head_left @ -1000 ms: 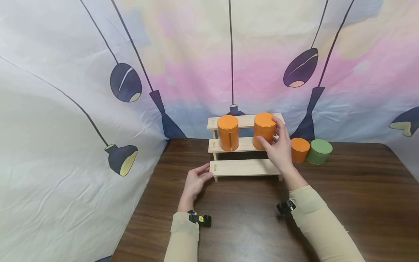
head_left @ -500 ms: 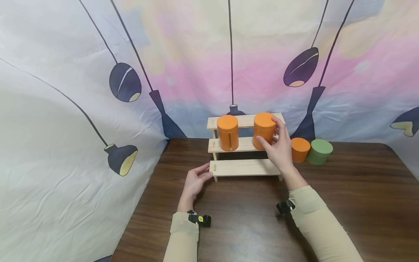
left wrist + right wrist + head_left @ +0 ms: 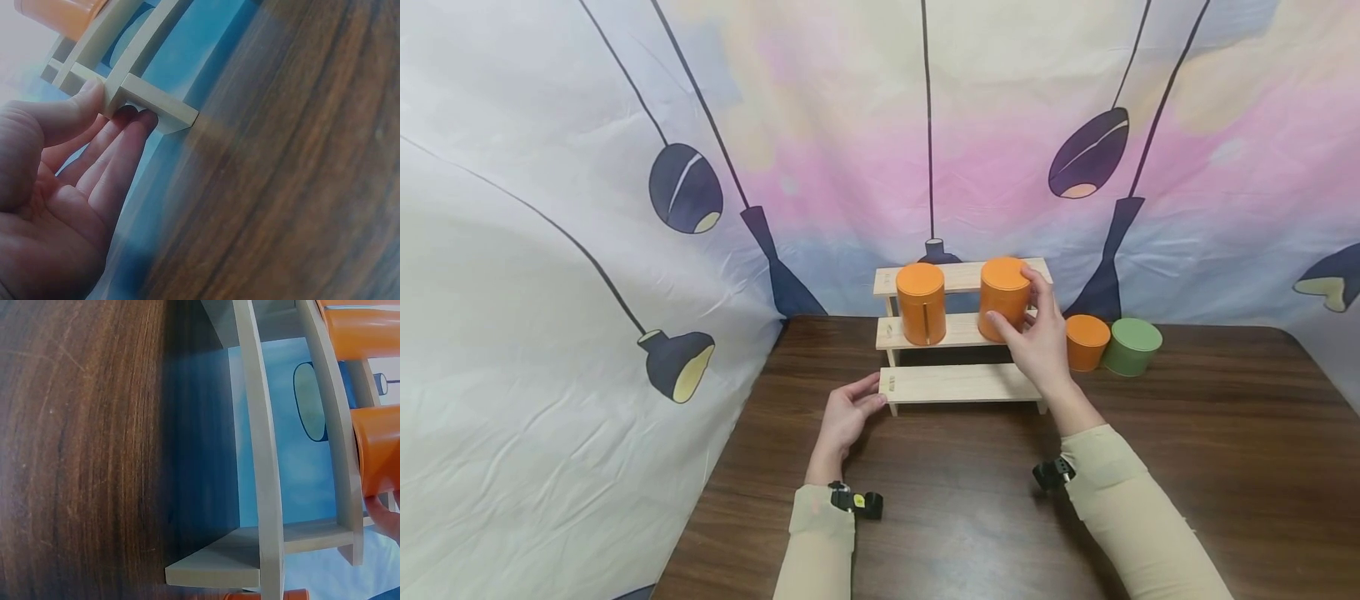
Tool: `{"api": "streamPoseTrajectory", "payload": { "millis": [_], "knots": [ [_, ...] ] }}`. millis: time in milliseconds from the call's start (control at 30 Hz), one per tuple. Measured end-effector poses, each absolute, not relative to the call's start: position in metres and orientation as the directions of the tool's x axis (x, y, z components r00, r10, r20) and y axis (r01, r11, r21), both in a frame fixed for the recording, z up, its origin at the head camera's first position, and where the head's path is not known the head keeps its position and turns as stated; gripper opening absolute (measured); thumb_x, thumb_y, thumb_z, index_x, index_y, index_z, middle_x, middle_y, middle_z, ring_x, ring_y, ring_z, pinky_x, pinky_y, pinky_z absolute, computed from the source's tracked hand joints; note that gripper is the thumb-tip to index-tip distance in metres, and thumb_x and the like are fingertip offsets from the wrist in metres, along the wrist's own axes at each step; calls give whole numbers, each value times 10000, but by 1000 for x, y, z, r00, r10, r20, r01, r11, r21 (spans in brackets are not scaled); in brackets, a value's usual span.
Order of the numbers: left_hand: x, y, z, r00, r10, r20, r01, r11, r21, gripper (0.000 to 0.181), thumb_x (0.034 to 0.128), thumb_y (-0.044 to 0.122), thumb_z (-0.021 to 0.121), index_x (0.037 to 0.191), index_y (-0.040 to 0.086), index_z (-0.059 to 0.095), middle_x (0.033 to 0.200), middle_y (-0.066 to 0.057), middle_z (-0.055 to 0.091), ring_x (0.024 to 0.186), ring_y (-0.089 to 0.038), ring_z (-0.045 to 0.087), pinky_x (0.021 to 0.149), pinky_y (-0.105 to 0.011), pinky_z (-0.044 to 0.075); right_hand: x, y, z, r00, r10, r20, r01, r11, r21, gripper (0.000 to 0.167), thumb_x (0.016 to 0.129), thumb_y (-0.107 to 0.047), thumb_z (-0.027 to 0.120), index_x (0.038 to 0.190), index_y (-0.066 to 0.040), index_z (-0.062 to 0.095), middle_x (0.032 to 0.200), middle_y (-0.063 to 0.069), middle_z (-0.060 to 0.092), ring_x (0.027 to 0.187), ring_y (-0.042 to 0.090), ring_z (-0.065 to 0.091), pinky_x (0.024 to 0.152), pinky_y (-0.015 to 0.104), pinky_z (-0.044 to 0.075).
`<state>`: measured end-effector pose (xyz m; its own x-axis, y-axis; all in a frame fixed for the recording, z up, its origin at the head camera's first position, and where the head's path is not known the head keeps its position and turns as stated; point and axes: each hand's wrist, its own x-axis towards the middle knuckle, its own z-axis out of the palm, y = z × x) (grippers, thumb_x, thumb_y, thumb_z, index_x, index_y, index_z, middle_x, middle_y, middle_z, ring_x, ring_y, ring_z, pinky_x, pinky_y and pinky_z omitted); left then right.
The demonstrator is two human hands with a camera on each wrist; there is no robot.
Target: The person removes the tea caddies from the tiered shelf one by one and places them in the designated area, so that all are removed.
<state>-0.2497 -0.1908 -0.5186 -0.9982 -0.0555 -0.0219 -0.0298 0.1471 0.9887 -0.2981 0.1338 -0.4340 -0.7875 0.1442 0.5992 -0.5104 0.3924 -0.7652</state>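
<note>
A three-tier wooden display stand (image 3: 958,384) stands at the back of the table. Its lowest shelf end is pinched by my left hand (image 3: 844,419), thumb above and fingers beneath, as the left wrist view shows at the shelf board (image 3: 134,59). My right hand (image 3: 1045,346) holds a tall orange lidded canister (image 3: 1002,293) by its right side, upright on the middle shelf. Only some fingertips (image 3: 382,515) of that hand appear in the right wrist view. A second orange canister (image 3: 922,307), with a dark vertical line down its front, stands upright on the same shelf, to the left.
Right of the stand, a shorter-looking orange canister (image 3: 1087,343) and a green canister (image 3: 1132,347) stand side by side on the dark wooden table (image 3: 955,500). A cloth backdrop (image 3: 850,167) printed with lamps hangs behind and at the left.
</note>
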Motion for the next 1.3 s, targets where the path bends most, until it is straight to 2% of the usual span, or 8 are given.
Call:
{"api": "streamPoseTrajectory", "payload": {
  "millis": [167, 567, 900, 1300],
  "knots": [
    [-250, -190, -518, -998, -56, -20, -28, 147, 989, 446, 969, 22, 777, 1407, 48, 702, 1339, -186, 720, 1192, -275, 723, 993, -364, 574, -298, 134, -434, -790, 138, 597, -506, 403, -763, 828, 906, -136, 888, 1586, -246, 427, 1474, 201, 582, 1326, 380, 593, 1025, 655, 518],
    [-249, -191, -517, -999, -38, 11, 6, 119, 993, 453, 964, -9, 768, 1409, -3, 682, 1349, -234, 701, 1194, -286, 712, 912, -259, 581, -298, 133, -435, -789, 138, 598, -503, 413, -759, 842, 920, -126, 873, 1600, -267, 398, 1478, 216, 538, 1333, 378, 566, 1020, 663, 517],
    [-250, -191, -519, -999, -41, 0, -5, 135, 991, 444, 963, -5, 770, 1399, -9, 689, 1345, -227, 706, 1185, -285, 724, 936, -310, 590, -296, 133, -434, -797, 149, 585, -501, 377, -779, 835, 914, -105, 874, 1595, -262, 418, 1485, 195, 533, 1330, 353, 560, 1046, 640, 510],
    [-249, -192, -517, -999, -32, 8, 3, 127, 992, 443, 964, 5, 773, 1399, -14, 687, 1354, -237, 697, 1196, -291, 714, 922, -277, 583, -285, 131, -435, -795, 181, 579, -517, 296, -803, 814, 898, -38, 872, 1576, -205, 454, 1538, 162, 518, 1359, 359, 552, 1072, 628, 493]
  ]
}}
